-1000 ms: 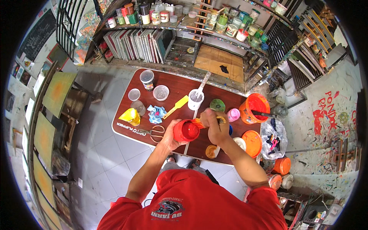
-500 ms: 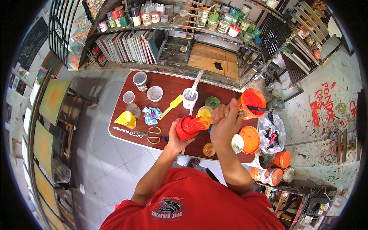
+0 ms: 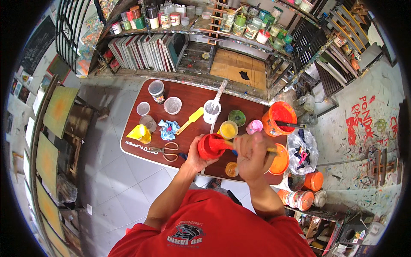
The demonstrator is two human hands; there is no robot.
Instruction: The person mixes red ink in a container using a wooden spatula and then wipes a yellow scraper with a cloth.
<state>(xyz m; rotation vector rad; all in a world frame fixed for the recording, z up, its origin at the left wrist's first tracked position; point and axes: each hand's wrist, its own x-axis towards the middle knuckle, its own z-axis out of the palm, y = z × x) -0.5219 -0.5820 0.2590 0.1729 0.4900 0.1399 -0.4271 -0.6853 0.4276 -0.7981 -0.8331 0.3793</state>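
My left hand [image 3: 193, 157] grips the red pot [image 3: 210, 146] tilted above the table's [image 3: 188, 100] near edge; right hand [image 3: 251, 155] pinches a stick [image 3: 239, 144] scraping paint out. Pot looks mostly red-coated, scraping unfinished.

the right hand [image 3: 251, 155] covers most of the stick [image 3: 271, 150] it grips and part of the orange lid [image 3: 280, 160] right of centre. the red tub's [image 3: 209, 147] base sits hidden in the left hand [image 3: 193, 157]. shelf jars [image 3: 239, 19] along the top are too small to tell apart.
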